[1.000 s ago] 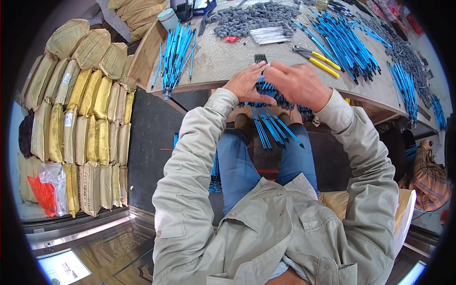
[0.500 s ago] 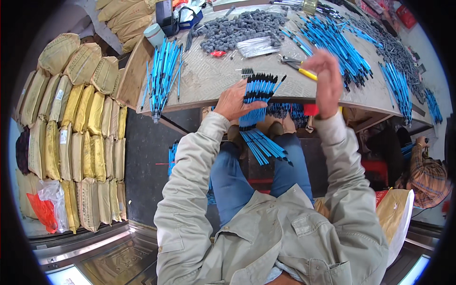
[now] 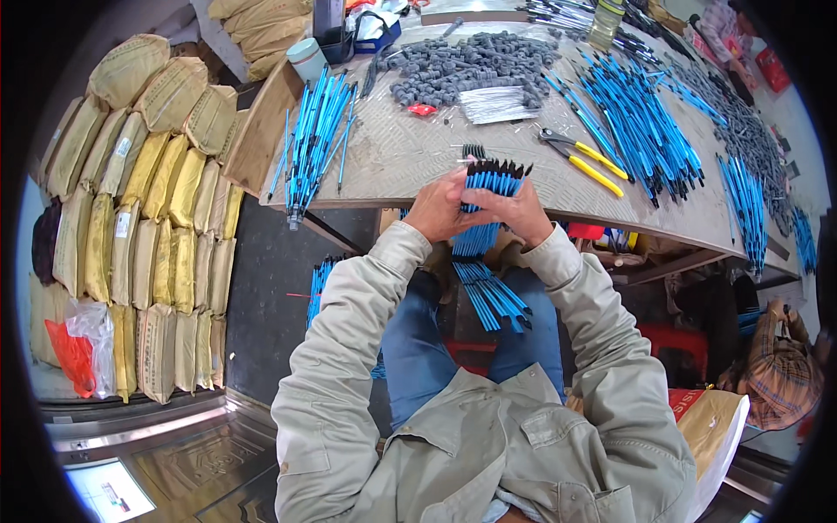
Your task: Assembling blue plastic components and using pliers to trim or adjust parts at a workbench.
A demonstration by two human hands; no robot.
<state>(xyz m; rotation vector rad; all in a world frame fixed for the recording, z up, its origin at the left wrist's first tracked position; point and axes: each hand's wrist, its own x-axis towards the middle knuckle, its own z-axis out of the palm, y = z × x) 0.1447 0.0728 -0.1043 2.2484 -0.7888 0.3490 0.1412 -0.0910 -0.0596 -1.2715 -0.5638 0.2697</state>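
Note:
A bundle of thin blue rods with black tips (image 3: pixel 490 295) is held upright at the table's front edge, its lower ends fanned out above my knees. My left hand (image 3: pixel 434 209) is closed around the bundle's left side. From the right, my right hand (image 3: pixel 513 212) grips the same bundle, its thumb across the rods just below the black tips. A small dark ridged piece (image 3: pixel 472 151) lies on the table just beyond the tips. To the right, pliers with yellow handles (image 3: pixel 595 168) lie with their jaws apart.
Behind the hands are a heap of grey plastic parts (image 3: pixel 475 68) and a stack of thin white strips (image 3: pixel 499 105). More blue rods lie at right (image 3: pixel 641 126) and left (image 3: pixel 316 144). Wrapped packages (image 3: pixel 139 235) are stacked at left. Another person (image 3: pixel 772 370) is at far right.
My right hand has come down and left from beside the pliers and closed on the rod bundle. My left hand still holds it. The whole view has shifted slightly.

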